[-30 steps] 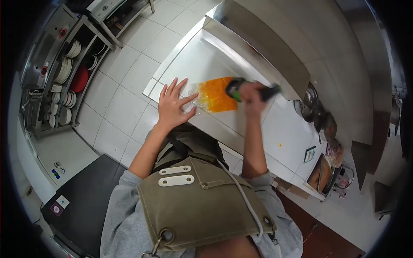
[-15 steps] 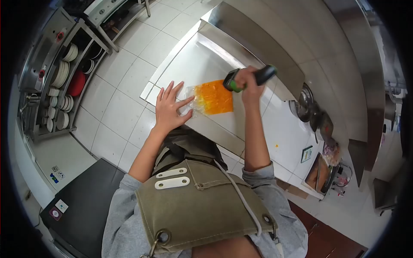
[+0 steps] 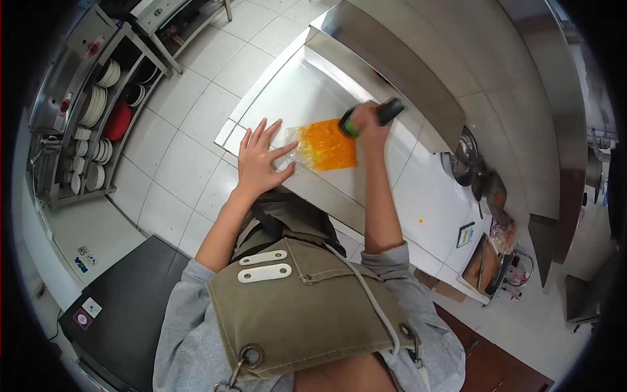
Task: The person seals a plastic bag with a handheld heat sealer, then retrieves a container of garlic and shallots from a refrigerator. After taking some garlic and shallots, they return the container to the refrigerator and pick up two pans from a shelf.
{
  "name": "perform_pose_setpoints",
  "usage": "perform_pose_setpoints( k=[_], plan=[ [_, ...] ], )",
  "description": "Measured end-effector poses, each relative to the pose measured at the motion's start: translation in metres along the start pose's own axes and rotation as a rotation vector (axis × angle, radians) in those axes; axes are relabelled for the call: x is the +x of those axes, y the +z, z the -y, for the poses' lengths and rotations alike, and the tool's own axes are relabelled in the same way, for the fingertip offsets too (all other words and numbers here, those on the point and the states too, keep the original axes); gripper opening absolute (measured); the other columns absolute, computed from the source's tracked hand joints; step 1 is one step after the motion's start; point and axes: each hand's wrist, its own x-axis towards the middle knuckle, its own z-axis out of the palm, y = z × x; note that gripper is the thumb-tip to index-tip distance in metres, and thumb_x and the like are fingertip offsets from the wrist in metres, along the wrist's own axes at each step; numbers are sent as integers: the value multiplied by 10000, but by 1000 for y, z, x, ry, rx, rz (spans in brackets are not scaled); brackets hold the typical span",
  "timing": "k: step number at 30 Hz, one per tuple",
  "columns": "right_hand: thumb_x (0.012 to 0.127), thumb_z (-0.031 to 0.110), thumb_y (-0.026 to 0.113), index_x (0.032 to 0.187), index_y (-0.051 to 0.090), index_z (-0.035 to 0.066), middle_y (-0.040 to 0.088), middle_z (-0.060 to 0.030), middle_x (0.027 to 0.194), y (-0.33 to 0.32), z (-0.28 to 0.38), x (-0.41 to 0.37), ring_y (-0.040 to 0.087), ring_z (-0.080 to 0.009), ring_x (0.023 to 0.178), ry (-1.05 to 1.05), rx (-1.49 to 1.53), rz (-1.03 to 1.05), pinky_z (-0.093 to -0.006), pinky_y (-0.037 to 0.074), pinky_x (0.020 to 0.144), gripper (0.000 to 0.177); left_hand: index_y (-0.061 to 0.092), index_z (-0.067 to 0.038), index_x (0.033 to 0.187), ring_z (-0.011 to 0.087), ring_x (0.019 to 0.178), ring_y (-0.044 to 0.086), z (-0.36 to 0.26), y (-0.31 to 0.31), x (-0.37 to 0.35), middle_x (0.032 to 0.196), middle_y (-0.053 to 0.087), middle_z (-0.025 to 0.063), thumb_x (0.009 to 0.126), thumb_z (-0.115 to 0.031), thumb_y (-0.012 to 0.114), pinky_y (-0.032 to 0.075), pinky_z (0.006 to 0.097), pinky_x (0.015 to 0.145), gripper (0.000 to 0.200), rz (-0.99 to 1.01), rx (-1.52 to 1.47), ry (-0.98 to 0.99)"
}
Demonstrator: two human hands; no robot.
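Bag of clear, crinkled plastic, flat at the upper centre of the head view, its glossy orange contents thinning to yellow toward the left end. Over the see-through end, left hand with fingers fanned wide, index fingertip and thumb on the creased film. Just to the right, right hand, slightly blurred, closed around a black-and-green tool, thick-handled and tilted, blunt lower end at the orange portion; contact there hard to tell. Beneath, smooth white counter, with an orange speck right of centre. Above, long angular metal panel. At far left, stacked round pale plates near a red disc. Across the lower centre, olive canvas apron, stitched and eyeleted, between soft grey sleeves.
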Motion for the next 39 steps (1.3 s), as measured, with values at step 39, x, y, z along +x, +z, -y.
perform_pose_setpoints(
  k=[39],
  plan=[
    [799,9,563,628,455,41,457,-10,540,73,11,-14,414,-64,465,73,48,64,-215,318,434,205,673,-275,986,302,1283,332,6,0,-2,1344,419,74,618,-324,684,221,482,1046,371,0,-50,12]
  ],
)
